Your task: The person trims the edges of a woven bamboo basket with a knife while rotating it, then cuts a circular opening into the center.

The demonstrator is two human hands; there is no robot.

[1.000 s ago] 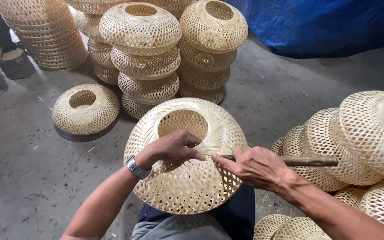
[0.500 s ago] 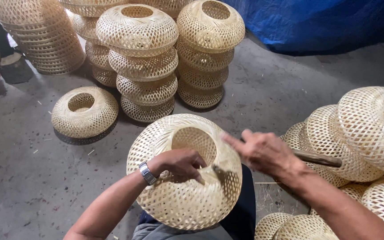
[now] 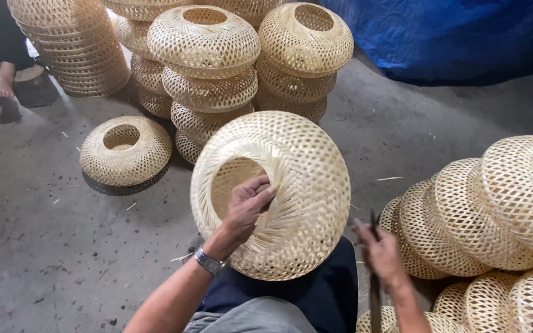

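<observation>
Head view: at six o'clock the left hand (image 3: 249, 206) curls its fingers over the rim of the woven bamboo shade (image 3: 279, 191), tilted on the lap. At four o'clock the right hand (image 3: 380, 253) is closed around a dark knife (image 3: 374, 290). At twelve o'clock stand stacked shades (image 3: 205, 68); at ten, a single shade (image 3: 124, 151) on the floor (image 3: 32, 246).

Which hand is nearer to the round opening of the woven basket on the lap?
Left. The left hand grips the rim of the woven basket at its opening; the right hand, holding a dark tool, is beside the basket, apart from it.
</observation>
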